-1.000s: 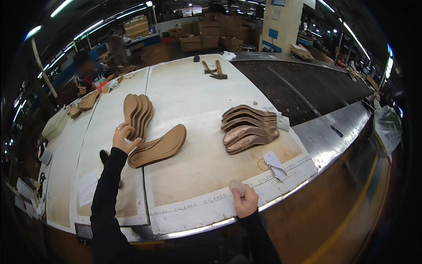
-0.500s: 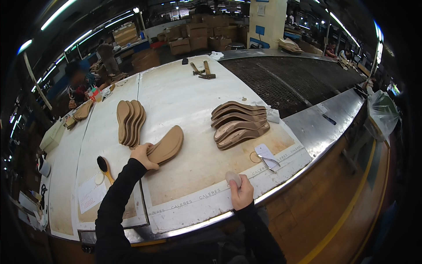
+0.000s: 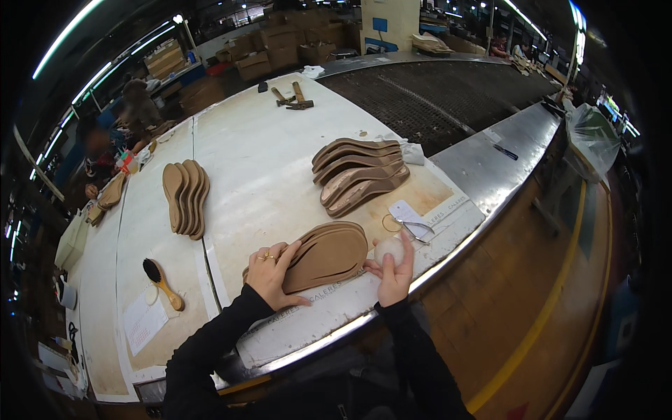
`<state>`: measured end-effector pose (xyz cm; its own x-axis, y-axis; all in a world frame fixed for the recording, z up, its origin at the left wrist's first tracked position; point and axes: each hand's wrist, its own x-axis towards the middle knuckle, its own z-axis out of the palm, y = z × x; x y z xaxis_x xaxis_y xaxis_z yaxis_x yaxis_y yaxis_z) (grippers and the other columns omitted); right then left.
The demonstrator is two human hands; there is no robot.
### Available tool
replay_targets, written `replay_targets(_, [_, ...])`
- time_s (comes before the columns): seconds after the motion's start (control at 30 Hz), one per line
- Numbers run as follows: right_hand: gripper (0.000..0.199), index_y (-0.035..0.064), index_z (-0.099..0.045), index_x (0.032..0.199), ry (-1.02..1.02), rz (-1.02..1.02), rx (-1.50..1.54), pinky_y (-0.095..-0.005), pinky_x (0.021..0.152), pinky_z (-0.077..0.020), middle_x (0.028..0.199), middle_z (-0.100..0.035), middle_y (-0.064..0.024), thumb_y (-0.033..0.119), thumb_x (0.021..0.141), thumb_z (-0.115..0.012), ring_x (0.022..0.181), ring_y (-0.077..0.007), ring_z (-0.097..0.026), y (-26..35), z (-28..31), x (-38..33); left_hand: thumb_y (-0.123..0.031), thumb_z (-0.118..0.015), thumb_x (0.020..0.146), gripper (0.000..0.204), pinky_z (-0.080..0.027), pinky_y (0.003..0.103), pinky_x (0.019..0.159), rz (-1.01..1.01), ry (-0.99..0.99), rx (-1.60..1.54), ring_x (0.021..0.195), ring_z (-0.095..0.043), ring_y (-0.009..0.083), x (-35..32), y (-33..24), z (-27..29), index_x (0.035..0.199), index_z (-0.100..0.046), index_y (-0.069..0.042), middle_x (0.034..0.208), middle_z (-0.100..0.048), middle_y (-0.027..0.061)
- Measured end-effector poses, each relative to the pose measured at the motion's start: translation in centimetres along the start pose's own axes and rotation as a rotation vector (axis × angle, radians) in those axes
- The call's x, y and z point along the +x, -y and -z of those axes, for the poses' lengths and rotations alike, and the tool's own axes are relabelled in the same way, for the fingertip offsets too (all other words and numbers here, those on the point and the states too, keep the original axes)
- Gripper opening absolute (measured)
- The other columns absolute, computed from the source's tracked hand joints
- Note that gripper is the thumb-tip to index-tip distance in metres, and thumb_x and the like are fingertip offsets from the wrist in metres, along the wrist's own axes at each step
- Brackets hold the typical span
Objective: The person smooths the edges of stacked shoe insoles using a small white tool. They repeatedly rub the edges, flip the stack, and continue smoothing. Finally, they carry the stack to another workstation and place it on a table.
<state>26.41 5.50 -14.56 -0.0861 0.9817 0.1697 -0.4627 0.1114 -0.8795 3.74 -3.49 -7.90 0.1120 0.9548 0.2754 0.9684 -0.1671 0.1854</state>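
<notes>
1. The left hand lies flat on the heel end of a small stack of brown insoles, near the front edge of the counter. Its fingers are spread apart and press down on the top insole; they do not close around it.
2. The stack stretches away from these fingers to the right, and its rounded toe end stops just beside the right hand.
3. The right hand holds a small pale round block. The thumb and the fingers are closed on it from both sides, and the block sits just beside the toe end of the stack.
4. A little beyond the right fingers lie metal scissors and a white tag, near a thin ring drawn on the counter.
5. Farther from both hands, a fanned pile of darker soles rests on the counter.
6. To the left of the left fingers, well apart, lie another row of insoles and a brush with a wooden handle.
</notes>
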Motion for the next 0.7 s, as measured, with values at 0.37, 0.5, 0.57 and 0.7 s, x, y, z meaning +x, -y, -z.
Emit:
replay_targets(0.37, [0.056, -0.0056, -0.040, 0.138, 0.167, 0.022, -0.098, -0.0276, 0.089, -0.0475, 0.127, -0.053, -0.0141, 0.008, 0.089, -0.063, 0.106, -0.0166, -0.058, 2.6, -1.5, 0.4, -0.041, -0.083, 0.059, 0.097, -0.042, 0.032, 0.095, -0.014, 0.311, -0.556, 0.105, -0.060, 0.0261, 2.5, 3.1, 0.4, 0.137, -0.041, -0.002, 0.108, -0.062, 0.0167])
replay_targets(0.5, [0.064, -0.0019, -0.041, 0.138, 0.333, 0.445, -0.554, -0.0340, 0.098, -0.0435, 0.131, -0.052, -0.0164, -0.001, 0.077, -0.062, 0.116, -0.0270, -0.055, 6.7, 0.8, 1.6, -0.042, -0.083, 0.058, 0.101, -0.038, 0.028, 0.099, 0.114, 0.736, -1.188, 0.111, -0.054, 0.0172, 1.9, 4.0, 1.1, 0.137, -0.040, 0.002, 0.121, -0.057, 0.0112])
replay_targets(0.57, [0.072, 0.0031, -0.048, 0.134, 0.534, 0.590, -0.862, -0.0382, 0.103, -0.0396, 0.130, -0.053, -0.0182, -0.002, 0.065, -0.067, 0.124, -0.0348, -0.048, 8.8, 0.8, 2.1, -0.037, -0.081, 0.062, 0.095, -0.039, 0.028, 0.097, 0.084, 0.933, -1.410, 0.109, -0.055, 0.0170, 1.6, 4.8, -0.2, 0.138, -0.038, 0.001, 0.120, -0.058, 0.0110])
replay_targets(0.7, [0.059, 0.0079, -0.064, 0.113, 0.773, 0.445, -0.669, -0.0346, 0.090, -0.0491, 0.117, -0.061, -0.0145, 0.004, 0.058, -0.081, 0.106, -0.0306, -0.060, 7.5, 1.0, 2.1, -0.037, -0.078, 0.068, 0.093, -0.036, 0.028, 0.102, 0.185, 1.203, -1.517, 0.118, -0.051, 0.0192, 2.3, 4.5, 0.2, 0.140, -0.037, 0.005, 0.130, -0.053, 0.0148])
